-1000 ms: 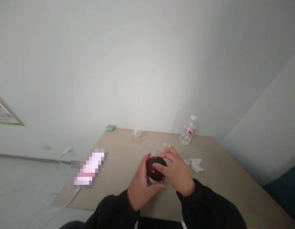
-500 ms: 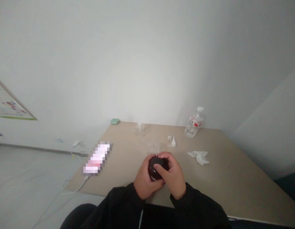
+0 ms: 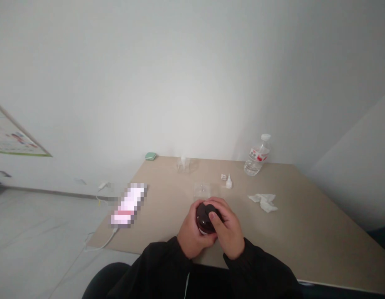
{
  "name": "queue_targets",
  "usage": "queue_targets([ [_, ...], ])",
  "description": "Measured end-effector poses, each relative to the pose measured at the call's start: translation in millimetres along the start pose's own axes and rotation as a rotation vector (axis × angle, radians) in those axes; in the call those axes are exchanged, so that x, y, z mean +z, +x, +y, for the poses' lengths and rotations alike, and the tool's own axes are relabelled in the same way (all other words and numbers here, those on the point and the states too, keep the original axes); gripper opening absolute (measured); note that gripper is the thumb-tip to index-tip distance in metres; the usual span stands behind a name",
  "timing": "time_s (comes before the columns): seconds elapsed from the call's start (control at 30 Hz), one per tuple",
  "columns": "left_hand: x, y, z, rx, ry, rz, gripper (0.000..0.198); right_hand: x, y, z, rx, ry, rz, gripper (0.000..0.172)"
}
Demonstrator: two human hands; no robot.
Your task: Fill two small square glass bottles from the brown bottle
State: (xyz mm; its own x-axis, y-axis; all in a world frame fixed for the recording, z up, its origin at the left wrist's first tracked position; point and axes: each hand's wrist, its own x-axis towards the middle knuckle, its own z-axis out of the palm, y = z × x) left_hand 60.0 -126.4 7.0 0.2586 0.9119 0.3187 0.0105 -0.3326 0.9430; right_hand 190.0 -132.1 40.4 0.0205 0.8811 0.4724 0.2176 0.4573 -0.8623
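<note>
Here, both hands (image 3: 191,229) (image 3: 230,226) clamp a dark jar (image 3: 205,216), tissue (image 3: 263,202) and water bottle (image 3: 257,154) beyond.

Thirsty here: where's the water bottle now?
Head view: the plastic water bottle stands at the far edge of the table, right of centre, beyond the white squeeze bottle and crumpled tissue.

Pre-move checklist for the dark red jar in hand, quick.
Dark red jar held by left hand and right hand: ok.
Lid seated on jar: cannot tell, fingers cover the rim.
Clear box apart from hands: cannot tell, it sits right behind them.
Small white bottle standing upright: ok.
Tissue apart from hands: ok.
</note>
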Motion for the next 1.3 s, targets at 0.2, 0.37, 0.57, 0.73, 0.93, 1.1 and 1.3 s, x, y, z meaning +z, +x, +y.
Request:
queue_targets([
  [0.2, 1.8, 0, 6, -0.001, -0.045, -0.004, 0.074, 6, -5, 5, 0.080, 0.119, 0.068, 0.042],
  [0.37, 2.5, 0, 3, 0.005, -0.046, 0.013, 0.075, 11, -9, 9, 0.153, 0.165, 0.124, 0.032],
  [0.57, 3.4, -1, 0, -0.013, -0.074, 0.004, 0.076, 10, -10, 9, 0.124, 0.180, 0.109, 0.049],
  [0.73, 4.2, 0, 2, 0.003, -0.100, 0.005, 0.076, 10, -9, 7, 0.192, 0.249, 0.145, 0.038],
  [0.93, 4.9, 0, 4, 0.009, -0.098, 0.016, 0.075, 11, -9, 6, 0.226, 0.251, 0.165, 0.038],
  [1.1, 4.3, 0, 2, -0.012, -0.113, 0.008, 0.075, 12, -10, 7, 0.186, 0.268, 0.141, 0.043],
  [1.3, 4.2, -1, 3, -0.007, -0.075, 0.018, 0.076, 11, -10, 9, 0.166, 0.239, 0.123, 0.045],
])
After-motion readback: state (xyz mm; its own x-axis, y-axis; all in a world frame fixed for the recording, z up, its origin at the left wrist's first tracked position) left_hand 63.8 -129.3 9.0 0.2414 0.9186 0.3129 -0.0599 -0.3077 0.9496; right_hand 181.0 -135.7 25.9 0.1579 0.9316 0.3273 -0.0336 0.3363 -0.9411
